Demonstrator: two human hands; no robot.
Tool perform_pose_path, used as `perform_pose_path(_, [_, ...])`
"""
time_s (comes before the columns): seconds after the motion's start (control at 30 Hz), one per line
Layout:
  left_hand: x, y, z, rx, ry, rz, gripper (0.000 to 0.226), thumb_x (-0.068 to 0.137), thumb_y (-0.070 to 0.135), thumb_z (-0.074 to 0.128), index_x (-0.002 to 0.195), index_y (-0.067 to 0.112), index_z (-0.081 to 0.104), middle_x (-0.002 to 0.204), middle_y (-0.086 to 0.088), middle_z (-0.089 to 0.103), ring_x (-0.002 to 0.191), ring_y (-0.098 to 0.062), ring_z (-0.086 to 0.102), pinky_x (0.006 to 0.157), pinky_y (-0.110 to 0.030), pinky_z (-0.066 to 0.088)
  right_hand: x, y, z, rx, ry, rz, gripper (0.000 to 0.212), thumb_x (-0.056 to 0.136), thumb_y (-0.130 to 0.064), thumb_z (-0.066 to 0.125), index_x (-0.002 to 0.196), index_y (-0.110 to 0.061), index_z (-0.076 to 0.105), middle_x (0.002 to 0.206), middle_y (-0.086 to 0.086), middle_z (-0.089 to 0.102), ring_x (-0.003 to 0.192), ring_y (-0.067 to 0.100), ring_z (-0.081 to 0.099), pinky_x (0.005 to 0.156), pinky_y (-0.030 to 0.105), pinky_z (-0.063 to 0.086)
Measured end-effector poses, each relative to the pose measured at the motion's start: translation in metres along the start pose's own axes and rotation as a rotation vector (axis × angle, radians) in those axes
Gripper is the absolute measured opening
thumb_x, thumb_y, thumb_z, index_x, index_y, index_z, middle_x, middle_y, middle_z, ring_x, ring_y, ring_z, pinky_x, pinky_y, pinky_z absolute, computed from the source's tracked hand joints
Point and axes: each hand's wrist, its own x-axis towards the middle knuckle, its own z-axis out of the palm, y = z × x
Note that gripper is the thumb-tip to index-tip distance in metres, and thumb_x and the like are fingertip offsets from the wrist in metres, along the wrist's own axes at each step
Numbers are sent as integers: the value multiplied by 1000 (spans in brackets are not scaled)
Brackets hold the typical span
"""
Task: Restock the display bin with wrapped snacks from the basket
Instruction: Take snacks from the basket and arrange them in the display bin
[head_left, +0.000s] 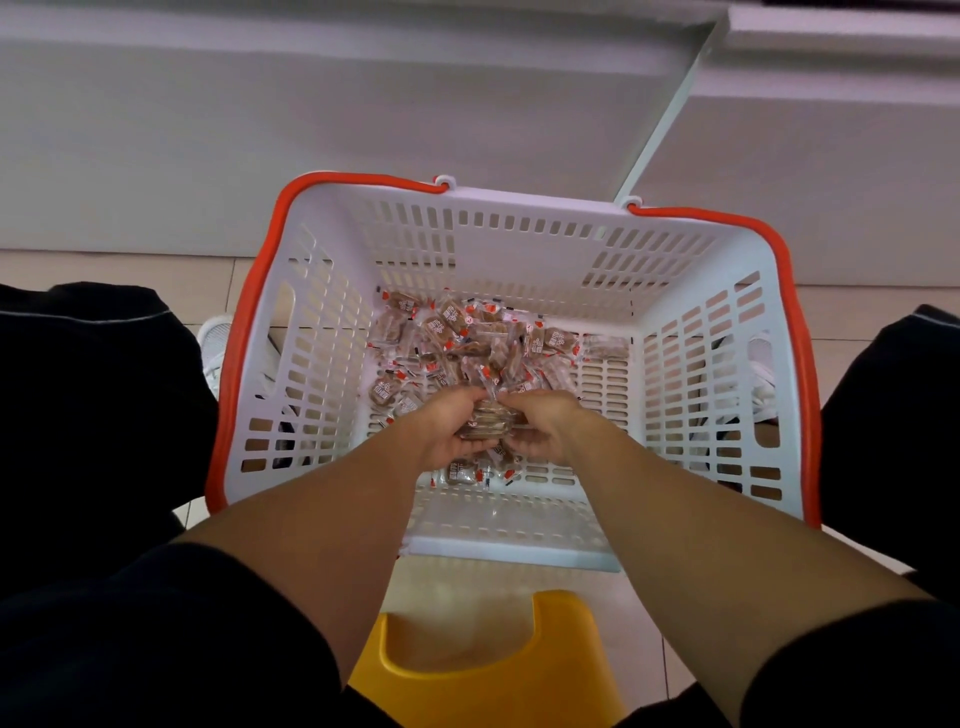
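A white slotted basket (696, 364) with orange handles stands on the floor between my knees. Several wrapped brown snacks (467, 338) in clear wrappers with red corners lie on its bottom. Both hands reach down inside it. My left hand (449, 428) and my right hand (540, 423) curl toward each other around a stack of wrapped snacks (485, 423) held between them. More snacks lie just under the hands. No display bin is in view.
A yellow plastic stool (493, 670) sits under me at the bottom edge. My dark trouser legs (93, 415) flank the basket, with white shoes beside it. A white cabinet front (363, 104) rises behind the basket on the tiled floor.
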Motion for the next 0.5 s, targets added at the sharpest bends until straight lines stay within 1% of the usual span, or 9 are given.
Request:
perform_pose_path(0.07, [-5,5,1,-10,19,33,23,103,18,43,108,4,60,90,-12,71,69,-17,70,54,-25,57,-7,-5,-5,-23,-7,-99,18,95,-24,66,98,-7,66,90,11,71,74,22,70,55,28,58])
perform_pose_path(0.13, [-14,16,2,-53,41,75,24,104,20,41,107,5,59,84,-11,71,66,-17,69,49,-25,56,-22,-16,-9,-82,-23,-274,23,98,-32,60,100,-11,69,95,8,73,80,23,72,66,34,62])
perform_pose_path(0.17, [-20,23,2,-70,43,91,24,105,22,41,108,6,59,79,-10,72,63,-17,68,46,-24,55,-34,-23,-11,-151,-44,-370,24,96,-35,61,101,-14,71,96,5,73,83,23,73,71,37,63])
perform_pose_path(0.2, [-26,30,2,-86,38,105,24,104,22,41,108,6,58,76,-9,72,59,-16,69,44,-24,53,-48,-31,-14,-262,-71,-464,22,92,-37,68,103,-18,71,98,3,74,87,23,73,76,38,62])
perform_pose_path(0.23, [-33,38,2,-109,34,114,24,104,22,40,108,5,57,77,-11,72,56,-17,69,42,-24,52,-61,-39,-16,-400,-94,-544,26,84,-34,76,107,-21,71,102,1,73,90,21,72,80,37,61])
perform_pose_path(0.3, [-48,56,4,-166,41,130,25,105,20,39,108,2,54,81,-16,71,51,-21,69,39,-24,51,-86,-56,-18,-626,-123,-657,47,71,-18,88,115,-21,69,109,1,71,95,20,70,84,35,59])
perform_pose_path(0.33, [-57,66,6,-175,47,150,24,104,19,37,104,1,54,76,-16,72,49,-21,69,38,-24,50,-97,-63,-18,-661,-126,-707,54,69,-9,88,118,-17,68,111,4,70,95,20,70,85,35,59])
perform_pose_path(0.4, [-80,90,11,-149,46,202,24,104,16,35,96,3,54,63,-12,71,44,-19,67,36,-24,49,-122,-76,-15,-648,-100,-836,52,70,-1,86,118,-10,68,108,6,72,89,19,71,81,33,60])
perform_pose_path(0.5, [-130,128,20,-47,2,275,24,102,23,34,97,9,53,70,-10,66,39,-17,62,33,-21,45,-162,-95,-8,-602,-53,-995,45,72,-3,86,113,-11,69,102,5,71,80,21,68,76,38,58])
